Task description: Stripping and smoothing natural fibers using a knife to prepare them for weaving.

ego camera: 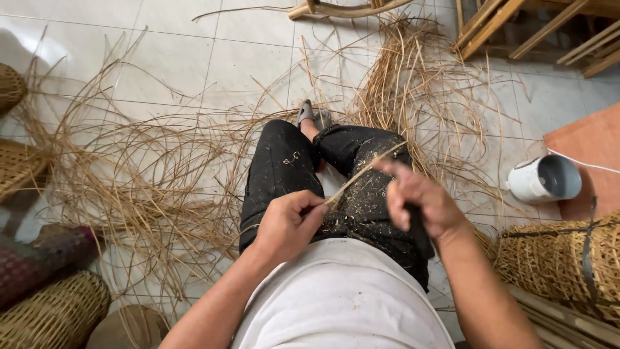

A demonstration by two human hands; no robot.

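My left hand (287,223) is closed over my lap, pinching the near end of a thin pale cane strip (361,173). The strip runs up and right across my black trousers (284,168) toward my right hand (420,200). My right hand is curled around a dark handle (418,232), with its forefinger stretched out along the strip. The hand hides the tool's working end. Fine shavings speckle the trousers.
Loose cane strips (148,187) lie spread over the tiled floor to the left and ahead. Woven baskets (55,313) stand at the left edge, another woven piece (555,258) at right, beside a white cup-like container (542,179). Wooden frames (516,26) stand top right.
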